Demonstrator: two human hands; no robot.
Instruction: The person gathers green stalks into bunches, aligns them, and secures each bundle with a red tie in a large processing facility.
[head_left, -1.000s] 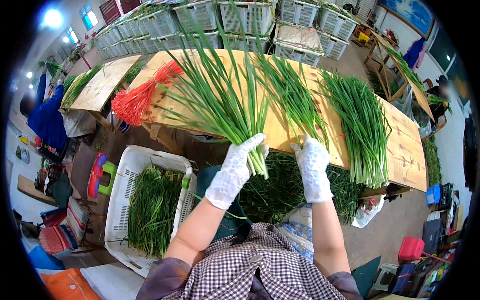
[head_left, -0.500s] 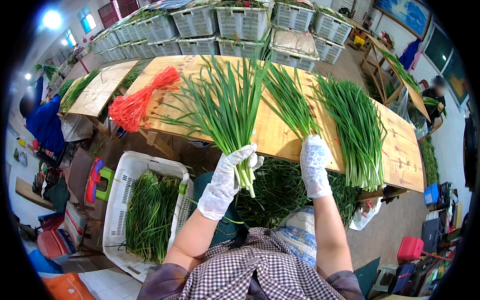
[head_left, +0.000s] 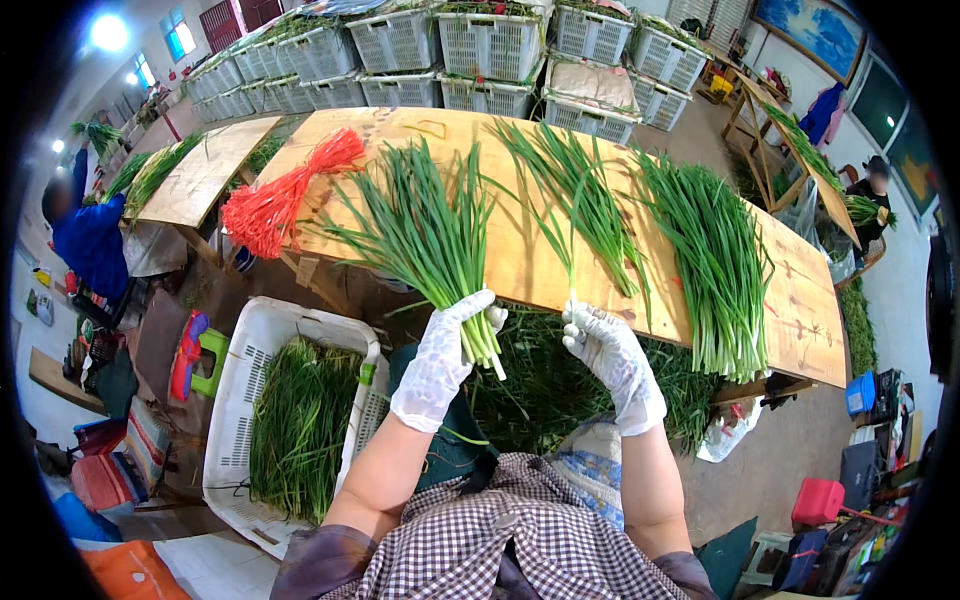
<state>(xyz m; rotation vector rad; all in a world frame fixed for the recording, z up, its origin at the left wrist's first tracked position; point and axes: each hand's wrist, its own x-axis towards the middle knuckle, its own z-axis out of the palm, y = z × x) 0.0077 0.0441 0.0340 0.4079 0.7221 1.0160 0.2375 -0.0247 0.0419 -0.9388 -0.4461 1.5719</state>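
Head view: well to the left of the person's gloved left hand (head_left: 432,362), a co-worker in blue (head_left: 88,240) raises an arm beside another wooden table (head_left: 205,178). Nearer, left of the left fingers (head_left: 497,318) and closer to the body, a white plastic basket (head_left: 226,410) holds a mass of green leaves (head_left: 305,430). Beyond those fingers to the left, a bundle of red strips (head_left: 268,208) lies on the wooden surface (head_left: 800,315). The left fingers are closed around a bunch of green stalks (head_left: 428,225), its pale ends jutting toward the body and its leaves fanning out over the surface; whether they touch it I cannot tell. Between the two hands and below them, a heap of greens (head_left: 535,378) shows under the edge. The gloved right hand (head_left: 615,365) pinches a thin stalk (head_left: 570,255) between its fingertips, its leaves reaching away. Just beyond those fingertips, loose stalks (head_left: 595,200) lie on the surface; right of them rests a large bunch (head_left: 705,265), pale ends toward the body.
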